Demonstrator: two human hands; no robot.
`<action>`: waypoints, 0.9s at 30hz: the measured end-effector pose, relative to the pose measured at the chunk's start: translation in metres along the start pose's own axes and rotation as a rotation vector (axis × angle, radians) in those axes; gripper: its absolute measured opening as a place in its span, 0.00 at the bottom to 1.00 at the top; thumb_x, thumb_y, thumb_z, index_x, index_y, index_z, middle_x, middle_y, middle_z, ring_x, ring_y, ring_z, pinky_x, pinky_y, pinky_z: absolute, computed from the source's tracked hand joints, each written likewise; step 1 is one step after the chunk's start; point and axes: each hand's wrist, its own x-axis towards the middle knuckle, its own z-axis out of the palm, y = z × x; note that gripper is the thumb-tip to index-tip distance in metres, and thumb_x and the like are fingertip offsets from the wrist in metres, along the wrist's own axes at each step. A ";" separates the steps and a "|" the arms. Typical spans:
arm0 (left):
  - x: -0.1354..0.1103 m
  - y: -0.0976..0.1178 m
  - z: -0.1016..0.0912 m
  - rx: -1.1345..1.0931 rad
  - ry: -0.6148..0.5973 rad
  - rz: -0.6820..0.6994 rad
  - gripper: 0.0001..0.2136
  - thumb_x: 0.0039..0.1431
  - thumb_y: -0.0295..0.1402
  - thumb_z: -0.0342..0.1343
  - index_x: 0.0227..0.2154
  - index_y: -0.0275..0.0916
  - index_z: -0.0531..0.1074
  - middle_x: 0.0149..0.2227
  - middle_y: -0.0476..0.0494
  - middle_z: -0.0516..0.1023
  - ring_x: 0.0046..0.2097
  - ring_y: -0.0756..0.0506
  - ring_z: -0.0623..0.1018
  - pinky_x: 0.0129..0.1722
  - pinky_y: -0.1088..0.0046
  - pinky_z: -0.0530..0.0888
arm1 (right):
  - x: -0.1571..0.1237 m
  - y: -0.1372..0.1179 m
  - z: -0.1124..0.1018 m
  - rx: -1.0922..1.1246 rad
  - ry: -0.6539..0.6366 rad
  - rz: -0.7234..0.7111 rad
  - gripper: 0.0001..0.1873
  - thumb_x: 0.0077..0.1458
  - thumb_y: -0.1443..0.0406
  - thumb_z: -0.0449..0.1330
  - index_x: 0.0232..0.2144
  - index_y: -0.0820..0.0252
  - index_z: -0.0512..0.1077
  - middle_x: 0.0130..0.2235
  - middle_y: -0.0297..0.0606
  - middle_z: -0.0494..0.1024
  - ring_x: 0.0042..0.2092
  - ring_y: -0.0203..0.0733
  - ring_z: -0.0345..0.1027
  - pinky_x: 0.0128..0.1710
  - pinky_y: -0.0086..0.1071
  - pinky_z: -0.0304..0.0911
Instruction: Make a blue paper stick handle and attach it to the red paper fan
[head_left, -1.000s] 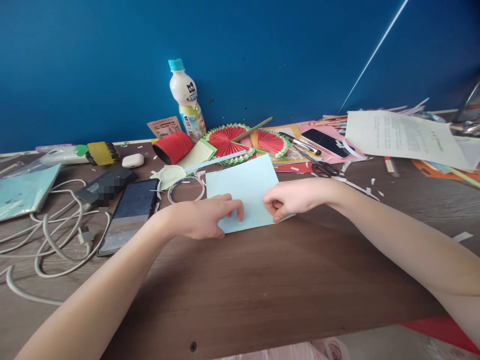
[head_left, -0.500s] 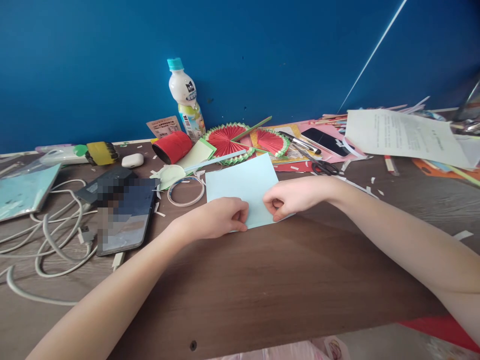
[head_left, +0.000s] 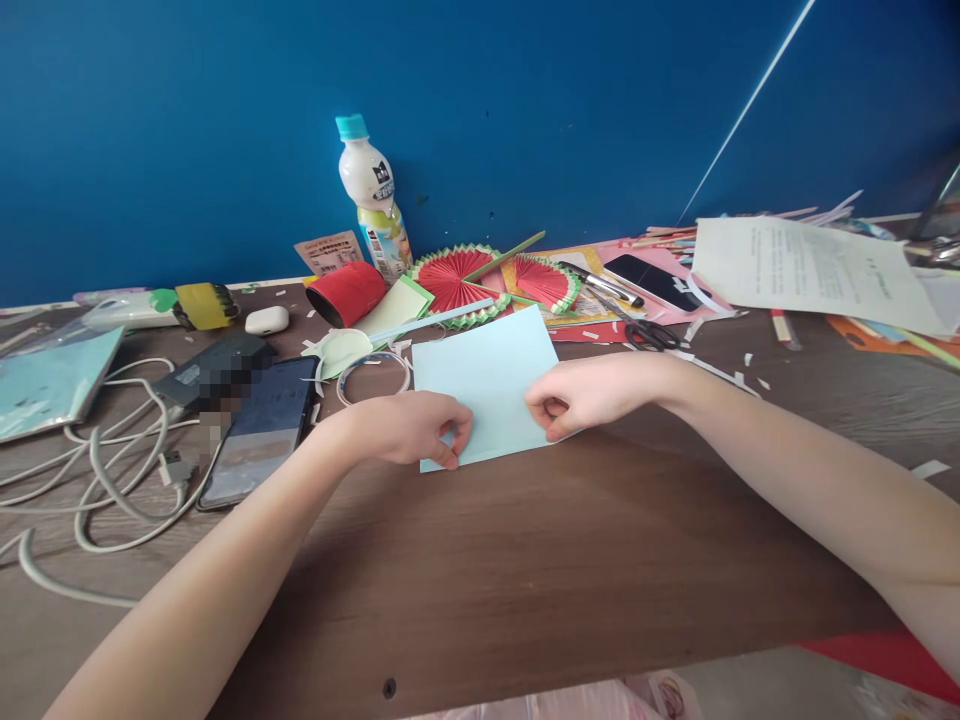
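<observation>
A light blue sheet of paper [head_left: 487, 370] lies flat on the dark wooden table [head_left: 570, 560]. My left hand [head_left: 424, 428] is at the sheet's near left corner, its thumb and fingers curled together on the near edge. On the near right part of the same sheet rests my right hand [head_left: 574, 395], fingers bent into a pinch at the edge. Beyond the paper lie a round red-and-green folded paper fan [head_left: 454, 283] and a smaller half-round one [head_left: 541, 283]. A roll of tape [head_left: 373, 378] sits just left of the sheet.
A bottle [head_left: 373, 200] stands against the blue wall. Scissors [head_left: 645, 332], a pen [head_left: 611, 290] and a phone [head_left: 652, 280] lie at the back right. To the left are another phone [head_left: 262, 430], looped white cables [head_left: 97, 470] and an earbud case [head_left: 267, 320].
My left hand has slid left along the paper's near edge toward its corner. The right hand has stayed in place, and the sheet has barely moved.
</observation>
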 end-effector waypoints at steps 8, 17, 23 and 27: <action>0.001 0.004 -0.002 0.018 -0.019 0.006 0.05 0.46 0.35 0.54 0.27 0.41 0.67 0.29 0.53 0.67 0.30 0.51 0.66 0.27 0.75 0.60 | 0.022 -0.024 0.027 0.069 0.377 -0.120 0.21 0.49 0.46 0.52 0.24 0.58 0.61 0.31 0.33 0.67 0.32 0.36 0.57 0.26 0.28 0.47; 0.000 0.005 -0.001 0.037 -0.027 -0.009 0.06 0.47 0.35 0.53 0.29 0.41 0.66 0.31 0.51 0.69 0.32 0.49 0.67 0.29 0.74 0.61 | 0.036 -0.033 0.039 0.015 0.491 -0.122 0.20 0.48 0.50 0.57 0.21 0.59 0.59 0.28 0.34 0.64 0.34 0.38 0.57 0.28 0.28 0.46; 0.000 0.003 -0.001 0.038 -0.042 0.013 0.06 0.48 0.36 0.52 0.28 0.41 0.65 0.28 0.52 0.67 0.30 0.50 0.65 0.27 0.75 0.58 | 0.029 -0.028 0.028 0.003 0.365 -0.089 0.20 0.46 0.48 0.57 0.22 0.58 0.60 0.29 0.34 0.65 0.35 0.39 0.58 0.27 0.28 0.46; -0.001 0.002 -0.002 0.027 -0.046 0.047 0.05 0.48 0.35 0.52 0.27 0.40 0.65 0.28 0.52 0.67 0.30 0.50 0.65 0.27 0.75 0.59 | 0.023 -0.021 0.019 -0.020 0.277 -0.040 0.20 0.45 0.48 0.58 0.22 0.58 0.60 0.31 0.35 0.65 0.37 0.41 0.59 0.28 0.28 0.47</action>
